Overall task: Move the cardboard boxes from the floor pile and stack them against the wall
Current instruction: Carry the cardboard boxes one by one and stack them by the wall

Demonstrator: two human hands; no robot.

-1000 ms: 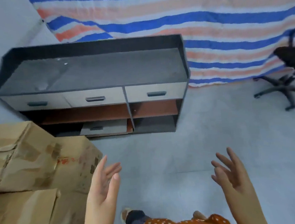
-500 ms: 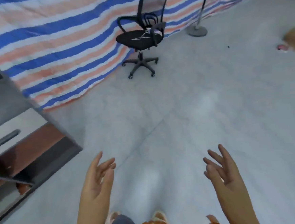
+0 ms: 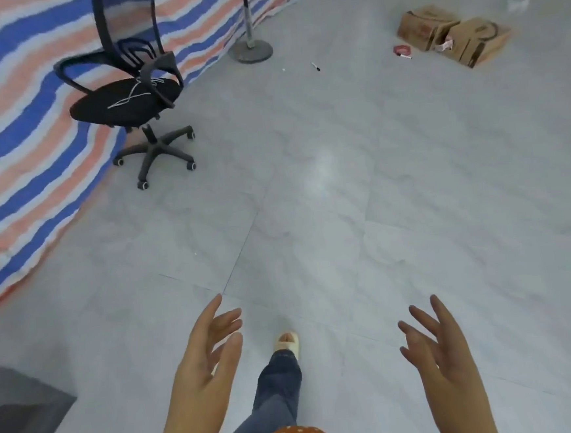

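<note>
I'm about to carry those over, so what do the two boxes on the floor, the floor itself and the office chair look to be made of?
Boxes: brown corrugated cardboard, matte, by their colour and folded flaps. Floor: pale grey tiles, glossy, with grout lines and a light reflection. Office chair: black plastic frame and wheeled base; the see-through back looks like mesh.

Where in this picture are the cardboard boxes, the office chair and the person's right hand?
cardboard boxes (image 3: 454,37): head view, top face of the pair lying on the floor.
office chair (image 3: 124,101): head view, middle of the black seat.
right hand (image 3: 438,351): head view, the open palm.
</note>
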